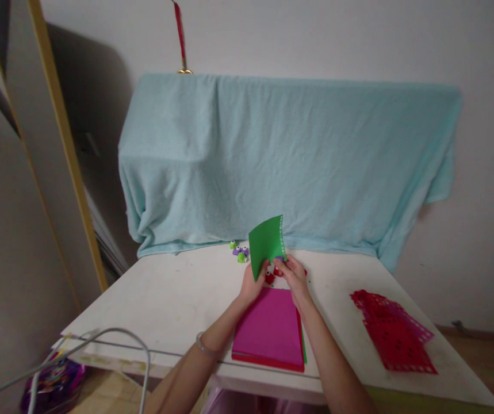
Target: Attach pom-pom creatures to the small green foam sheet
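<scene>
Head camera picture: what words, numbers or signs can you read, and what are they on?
None can be read, not one word, number, brand or sign.
Shiny purple package, lower left: colourful markings, too blurred to read.
Green sheet: holes along one edge, no writing visible.
Pink sheet: no writing visible.

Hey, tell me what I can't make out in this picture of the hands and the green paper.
All in the head view:
Purple piece: partly covered by the right hand; exact shape unclear.
Red pieces: partly hidden by the hands.
Green sheet: far side turned away.
Lower sheets: mostly covered by the magenta sheet; can't be counted.
Whatever is behind the blue cloth: hidden by it.
</scene>
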The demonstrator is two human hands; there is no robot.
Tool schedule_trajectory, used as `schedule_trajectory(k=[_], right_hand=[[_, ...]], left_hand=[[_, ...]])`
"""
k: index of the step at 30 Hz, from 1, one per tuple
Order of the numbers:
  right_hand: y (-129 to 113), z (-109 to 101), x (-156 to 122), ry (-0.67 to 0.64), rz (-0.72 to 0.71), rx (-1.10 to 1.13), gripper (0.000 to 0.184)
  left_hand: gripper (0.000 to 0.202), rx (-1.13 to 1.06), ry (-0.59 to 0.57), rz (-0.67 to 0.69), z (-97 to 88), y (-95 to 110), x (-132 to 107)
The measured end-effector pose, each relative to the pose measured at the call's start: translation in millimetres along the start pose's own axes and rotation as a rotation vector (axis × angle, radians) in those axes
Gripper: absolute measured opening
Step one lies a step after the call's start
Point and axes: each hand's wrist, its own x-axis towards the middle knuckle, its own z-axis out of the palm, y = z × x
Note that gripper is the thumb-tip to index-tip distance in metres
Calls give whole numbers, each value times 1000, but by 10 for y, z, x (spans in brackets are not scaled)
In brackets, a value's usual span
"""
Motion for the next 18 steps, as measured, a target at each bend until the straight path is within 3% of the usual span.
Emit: schedule_trajectory(k=[5,10,18], right_hand=[[-17,-23,-4,28,-55,-67,33],[-1,-4,15,19,0,-74,37],[28,51,4,-54,30,-34,40]], left_hand=[[40,-24,-8,-33,25,-20,-11],[43,-66,-4,-108,36,-24,-17],[41,-65,43,-49,28,16,-2]])
